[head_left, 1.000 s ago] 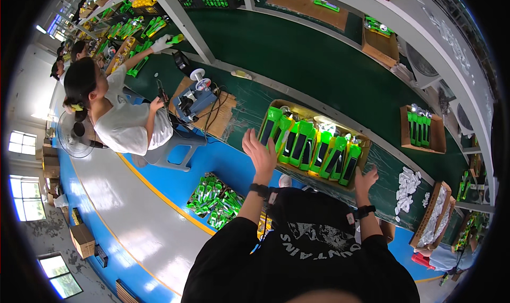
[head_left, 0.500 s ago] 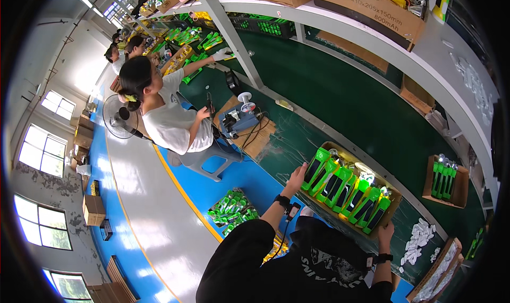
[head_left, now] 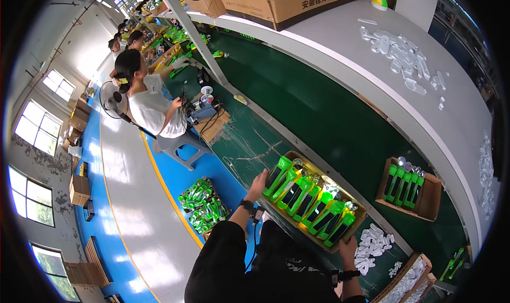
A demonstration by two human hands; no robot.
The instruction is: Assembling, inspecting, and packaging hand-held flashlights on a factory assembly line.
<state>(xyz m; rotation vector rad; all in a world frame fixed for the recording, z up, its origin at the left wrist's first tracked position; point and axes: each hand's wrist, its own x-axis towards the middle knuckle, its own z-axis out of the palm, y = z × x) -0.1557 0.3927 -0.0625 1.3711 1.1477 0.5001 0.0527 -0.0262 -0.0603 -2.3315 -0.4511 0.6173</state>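
A cardboard box (head_left: pixel 363 218) of green-and-yellow flashlights (head_left: pixel 306 199) with dark panels rests on the green worktable in front of me, tilted across the view. My left hand (head_left: pixel 258 185) grips its left end, fingers against the wall. At the opposite end my right hand (head_left: pixel 348 248) holds the near right corner; its fingers are partly hidden by the box. The flashlights stand side by side in a row, their clear heads toward the far side. Just beyond my right hand lies a pile of small white plastic pieces (head_left: pixel 373 244).
On the green belt sits another box (head_left: pixel 433 199) of flashlights. A grey shelf (head_left: pixel 340 37) overhangs it, carrying clear parts and cartons. At the left, a co-worker (head_left: pixel 146 103) sits by a blue device (head_left: pixel 203 110). A crate of green parts (head_left: pixel 204 207) stands on the floor.
My view has swung right, so most things appear farther left. Both my hands keep their hold on the box. The co-worker's outstretched hand has drawn back from a flashlight on the belt.
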